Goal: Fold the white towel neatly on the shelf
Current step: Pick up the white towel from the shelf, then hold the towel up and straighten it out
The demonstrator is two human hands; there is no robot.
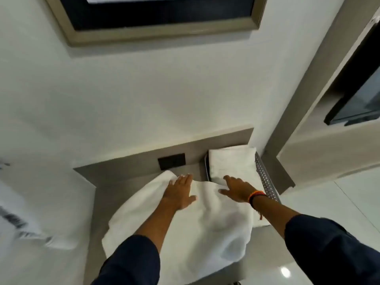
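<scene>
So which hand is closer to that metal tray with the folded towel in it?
Right. The right hand reaches the metal tray, fingertips at its front edge; the left hand lies flat on the white towel, further left.

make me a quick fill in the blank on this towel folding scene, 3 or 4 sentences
1. Both hands, the left hand and the right hand, lie flat and open on the ____ towel.
2. A folded towel sits in a metal ____ with holes in its side.
3. The bracelet is on the ____ wrist.
4. A dark ____ is set in the shelf's back panel.

Missing words: white; tray; right; socket
</scene>
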